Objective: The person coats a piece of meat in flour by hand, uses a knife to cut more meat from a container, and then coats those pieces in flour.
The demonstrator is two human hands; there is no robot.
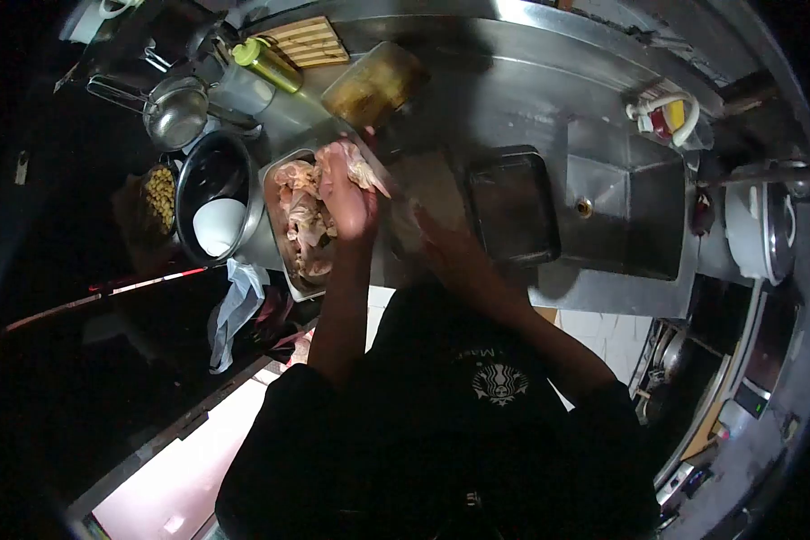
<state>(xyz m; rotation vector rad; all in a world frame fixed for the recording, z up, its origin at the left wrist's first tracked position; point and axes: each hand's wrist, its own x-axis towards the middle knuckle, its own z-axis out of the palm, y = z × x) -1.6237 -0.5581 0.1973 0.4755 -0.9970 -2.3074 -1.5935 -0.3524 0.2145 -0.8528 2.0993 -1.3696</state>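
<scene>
My left hand (349, 205) is closed on a piece of raw chicken (362, 167), held over the right edge of a metal tray (270, 193). More raw chicken pieces (304, 220) lie in that tray. To the right, my right hand (445, 241) rests with its fingers stretched out at the near part of a brownish cutting board (430, 184). A black rectangular tray (513, 254) stands just right of the board.
A steel sink (634, 216) is at the right. Behind the chicken tray are a container of yellowish-brown contents (378, 81), a green-lidded bottle (268, 65) and a striped wooden board (308, 42). A dark bowl (185, 193) holding a white bowl (219, 225) and a strainer (175, 115) stand left.
</scene>
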